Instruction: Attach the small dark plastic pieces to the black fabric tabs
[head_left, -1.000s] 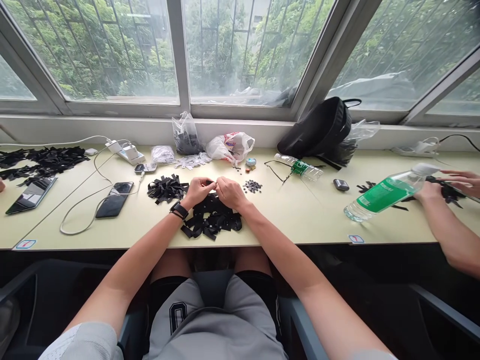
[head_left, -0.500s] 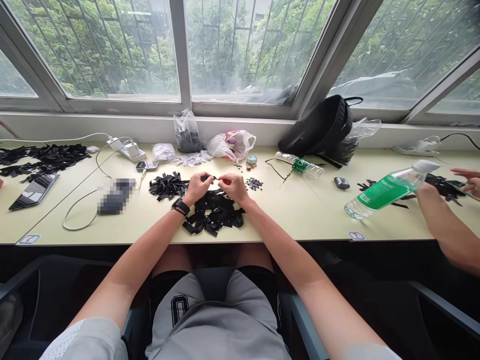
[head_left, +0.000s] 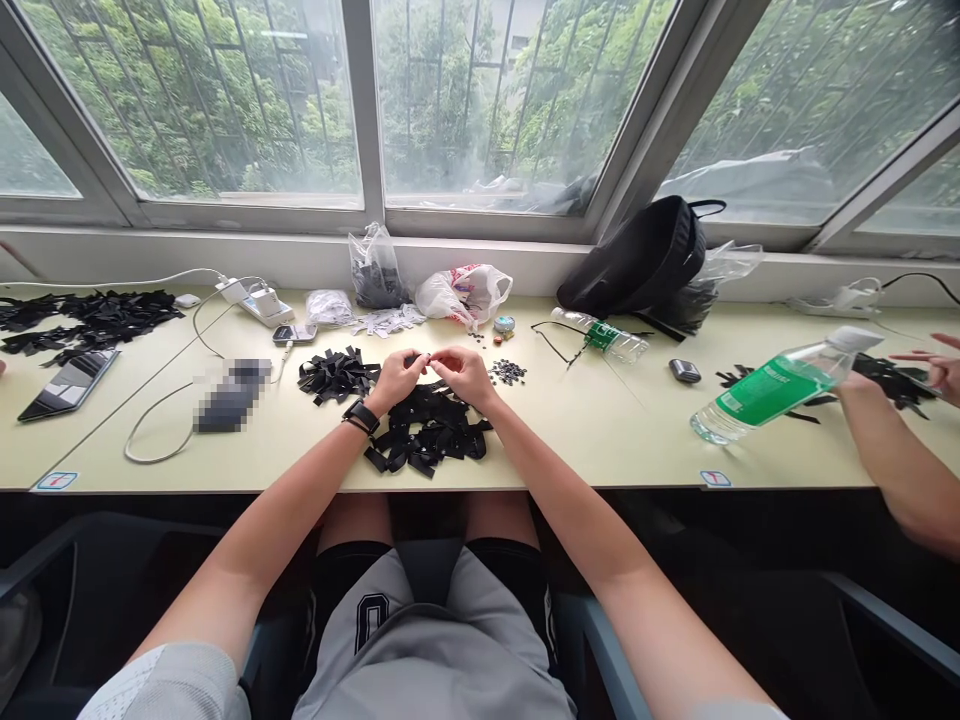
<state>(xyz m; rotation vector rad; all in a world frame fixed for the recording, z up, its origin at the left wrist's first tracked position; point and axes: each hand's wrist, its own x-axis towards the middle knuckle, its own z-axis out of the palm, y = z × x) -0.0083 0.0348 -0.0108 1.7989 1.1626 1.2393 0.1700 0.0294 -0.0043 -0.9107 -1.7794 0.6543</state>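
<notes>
My left hand point(head_left: 400, 380), with a black band on its wrist, is closed in a pinch at a small black piece. The fingers of my right hand point(head_left: 463, 376) are closed too and meet the left fingertips; what they hold is too small to make out. Below both hands lies a pile of black strips point(head_left: 427, 440) with small shiny spots. Another heap of black strips point(head_left: 337, 374) sits left of my left hand. Small dark round pieces point(head_left: 508, 372) are scattered just right of my right hand.
Plastic bags point(head_left: 375, 272) stand at the back near a small round tin point(head_left: 504, 324). Eyeglasses point(head_left: 559, 345), a lying bottle point(head_left: 604, 336) and a black bag point(head_left: 637, 262) are to the right. Farther right, another person's arm point(head_left: 892, 440) is behind a tilted bottle point(head_left: 780, 388). Phones and cables lie left.
My fingertips have come closer together, with less of the black piece showing between them. My right hand has shifted slightly left. The other person's hand at the far right has moved a little.
</notes>
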